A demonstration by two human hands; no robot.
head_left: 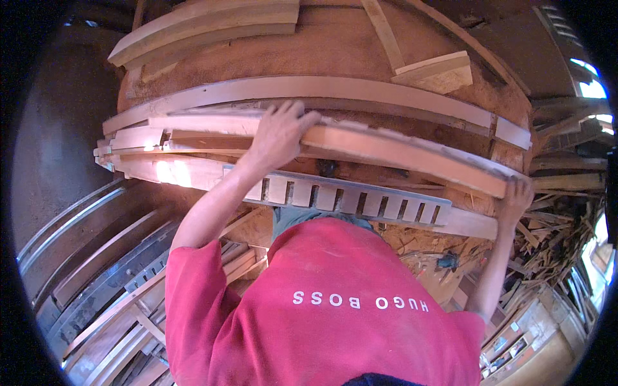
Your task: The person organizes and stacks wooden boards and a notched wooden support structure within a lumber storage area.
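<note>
A long wooden plank (399, 153) lies across in front of me, its orange-brown side face turned toward me and a rough, splintered upper edge along its far side. My left hand (281, 132) is closed over the plank near its middle, fingers reaching across the upper edge. At the plank's right end, my right hand (517, 196) grips it with the fingers curled round the end. Nearer my body runs a pale slotted strip (347, 198) with a row of dark gaps. Another pale board (290, 88) lies just beyond the plank.
Stacked thick boards (212, 29) lie at the far left of the brown worktop (322, 48). A short wooden block (438, 69) rests at the far right. Scrap wood (547, 238) is heaped on the right, and long timber pieces (116, 321) lean at lower left.
</note>
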